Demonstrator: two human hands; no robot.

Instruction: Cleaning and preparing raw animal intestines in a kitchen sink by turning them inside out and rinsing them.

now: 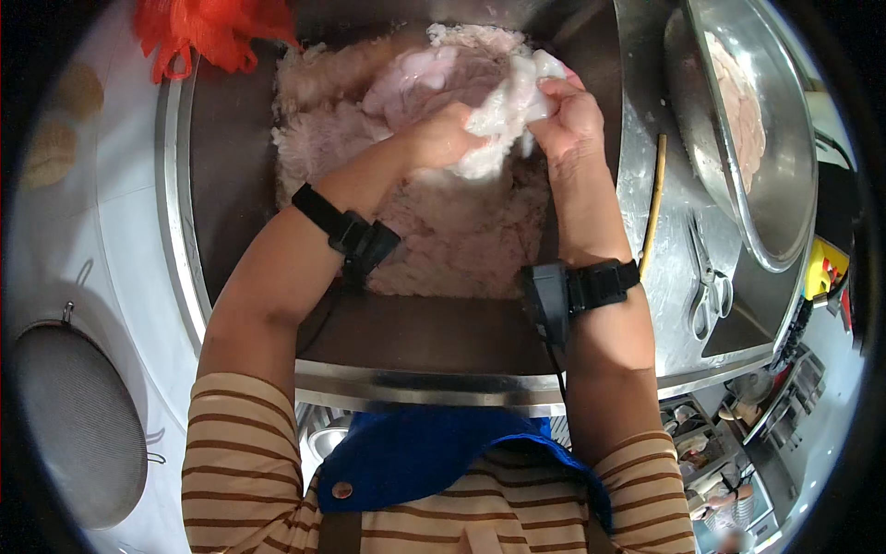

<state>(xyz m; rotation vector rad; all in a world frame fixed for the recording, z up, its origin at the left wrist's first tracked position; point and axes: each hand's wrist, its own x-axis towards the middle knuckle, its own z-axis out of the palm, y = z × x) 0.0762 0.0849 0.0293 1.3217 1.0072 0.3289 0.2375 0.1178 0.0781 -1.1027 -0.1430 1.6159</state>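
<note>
A wet, whitish piece of offal [509,111] is stretched between my two hands over a deep metal sink [429,332]. My left hand [446,138] grips its near left side, with the fingertips partly hidden by the tissue. At its right end, my right hand [571,111] pinches a slick white fold between thumb and fingers. Beneath both hands spreads a large pale pink mass of offal [471,235], frilly at its edges, filling much of the basin. I cannot tell which organ it is. Each forearm wears a black strap with a small device.
On the steel counter right of the sink lie a thin wooden stick [653,208] and grey-handled scissors [707,291]. A large steel bowl [782,173] there holds more pale offal. Red netting [214,34] hangs at upper left. A round mesh strainer [83,429] hangs on the tiled wall.
</note>
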